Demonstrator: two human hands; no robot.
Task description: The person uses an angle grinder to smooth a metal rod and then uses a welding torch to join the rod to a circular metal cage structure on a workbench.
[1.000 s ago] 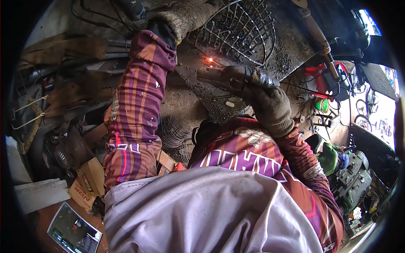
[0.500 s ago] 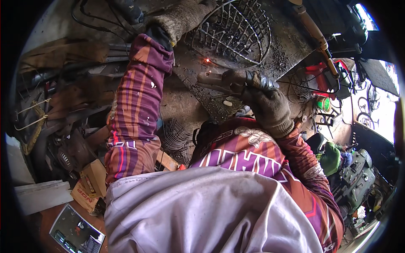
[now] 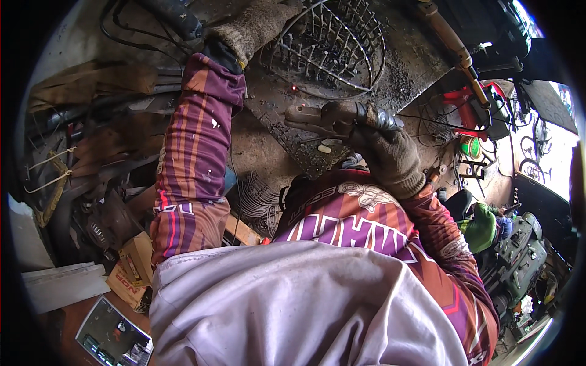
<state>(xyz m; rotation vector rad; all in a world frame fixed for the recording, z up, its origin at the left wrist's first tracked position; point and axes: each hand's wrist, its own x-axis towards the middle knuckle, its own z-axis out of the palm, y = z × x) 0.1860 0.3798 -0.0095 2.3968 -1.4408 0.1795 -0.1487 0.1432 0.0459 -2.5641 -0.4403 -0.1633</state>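
Note:
My left hand, in a worn knit glove, reaches to the top of the view. Its fingers are curled at the left rim of a round wire grate with many short rods across it; the fingertips are partly hidden. A small red glowing spot shows at the grate's near side. My right hand, gloved too, is wrapped round the dark handle of a welding electrode holder. The holder's jaws point left, close below the glowing spot. I cannot make out a rod in them.
The grate lies on a dirty metal tabletop strewn with dark bits. A long wooden-handled tool lies at the far right, by a red and black device. Coiled wire lies below the table edge. Scrap metal fills the left side.
The glowing spot has dimmed from bright orange to red. The view has shifted slightly, so grate, tabletop and left arm appear a little further left. Both hands keep their hold.

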